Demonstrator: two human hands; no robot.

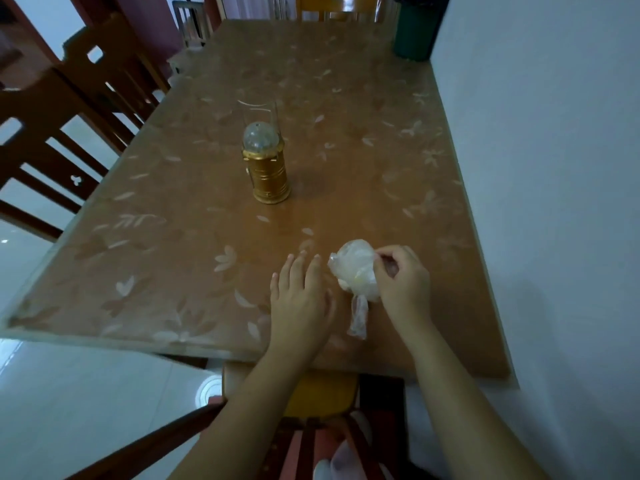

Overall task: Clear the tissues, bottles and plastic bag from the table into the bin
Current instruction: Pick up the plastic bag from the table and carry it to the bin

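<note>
A clear plastic bag [353, 271], bunched into a ball with something pale inside, lies near the front edge of the brown table [173, 237]. Its knotted tail hangs toward me. My right hand [401, 282] pinches the bag's right side with thumb and fingers. My left hand [299, 299] rests flat on the table just left of the bag, fingers spread, holding nothing. A dark green bin [414, 29] stands at the table's far right corner against the wall. No tissues or bottles are visible.
A gold lantern with a clear dome top [266, 168] stands mid-table. Wooden chairs [69, 116] line the left side. A white wall [554, 168] runs along the right edge. A chair [322, 393] sits under the near edge.
</note>
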